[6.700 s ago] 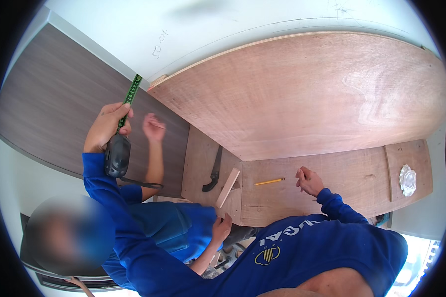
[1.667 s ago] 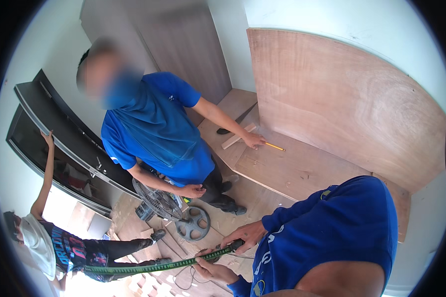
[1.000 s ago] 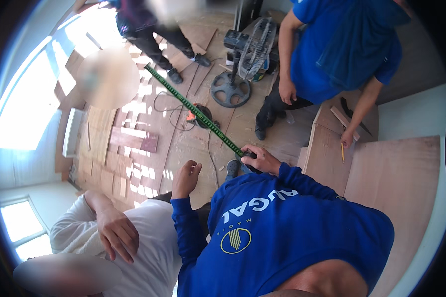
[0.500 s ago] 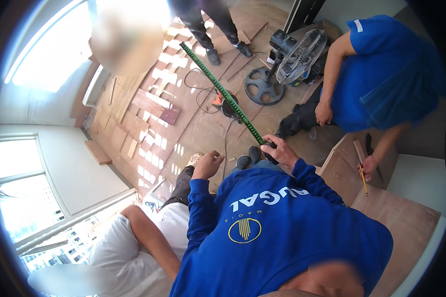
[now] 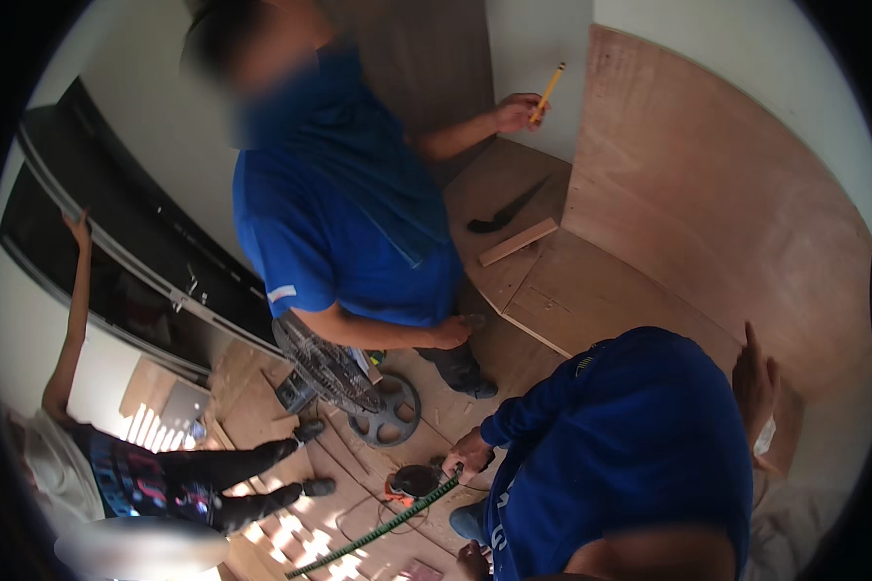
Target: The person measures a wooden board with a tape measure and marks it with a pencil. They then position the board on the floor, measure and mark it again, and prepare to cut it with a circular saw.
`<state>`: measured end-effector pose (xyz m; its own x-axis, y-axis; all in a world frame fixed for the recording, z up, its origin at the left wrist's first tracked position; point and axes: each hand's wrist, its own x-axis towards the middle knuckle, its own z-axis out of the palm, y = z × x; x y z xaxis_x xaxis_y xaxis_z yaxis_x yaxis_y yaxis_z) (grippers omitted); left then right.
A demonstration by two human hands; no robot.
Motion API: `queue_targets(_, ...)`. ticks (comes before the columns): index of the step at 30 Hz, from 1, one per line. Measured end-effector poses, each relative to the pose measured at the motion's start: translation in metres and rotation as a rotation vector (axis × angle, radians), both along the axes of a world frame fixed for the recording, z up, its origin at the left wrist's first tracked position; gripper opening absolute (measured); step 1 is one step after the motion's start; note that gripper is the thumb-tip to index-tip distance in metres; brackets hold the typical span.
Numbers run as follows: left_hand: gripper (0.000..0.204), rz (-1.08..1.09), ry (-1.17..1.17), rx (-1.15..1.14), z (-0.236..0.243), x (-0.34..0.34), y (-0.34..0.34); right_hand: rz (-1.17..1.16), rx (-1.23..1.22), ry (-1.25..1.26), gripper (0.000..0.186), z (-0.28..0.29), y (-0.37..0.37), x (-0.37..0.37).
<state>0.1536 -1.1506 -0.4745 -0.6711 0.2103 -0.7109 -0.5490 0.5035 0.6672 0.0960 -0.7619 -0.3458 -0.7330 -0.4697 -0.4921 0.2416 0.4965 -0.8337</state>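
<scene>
My right hand (image 5: 467,455) is closed on the tape measure at the lower middle, beside my blue sleeve. The green tape blade (image 5: 373,530) stretches out toward the lower left. My left hand (image 5: 473,560) is low beside my body, mostly hidden and dim. Beyond the tape lies an orange-and-black power tool (image 5: 407,484) with cables. A co-worker in blue stands in front of me, one hand (image 5: 518,113) raising a yellow pencil (image 5: 550,89). On the plywood platform (image 5: 601,290) lie a dark handsaw (image 5: 504,215) and a wood strip (image 5: 518,242).
A standing fan (image 5: 329,373) is beside the co-worker. Another person (image 5: 155,474) grips the open dark door (image 5: 145,223) at left. Loose boards (image 5: 252,494) cover the floor. A plywood panel (image 5: 707,174) stands at right, where another person's hand (image 5: 756,382) shows.
My view has swung from the windows and floor toward the door and platform. The blue-shirted co-worker has lifted the pencil from low over the platform to shoulder height. My right hand still holds the tape.
</scene>
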Motion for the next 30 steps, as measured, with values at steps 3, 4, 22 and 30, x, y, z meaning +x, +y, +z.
queue_targets(3,0.034,-0.079,-0.032,0.022,-0.028,-0.052,-0.036,-0.070,-0.040,0.098,0.036,-0.021,-0.028,-0.016)
queue_targets(4,0.034,-0.107,-0.024,0.031,-0.033,-0.073,-0.050,-0.091,-0.067,0.142,0.034,-0.031,-0.040,-0.020)
queue_targets(22,0.040,-0.194,0.083,-0.113,-0.043,-0.336,-0.233,-0.575,-0.062,0.248,0.029,-0.035,-0.261,0.033)
queue_targets(30,0.039,-0.494,-0.118,0.097,-0.074,-0.286,-0.159,-1.038,-0.460,0.512,0.048,-0.010,-0.252,0.071)
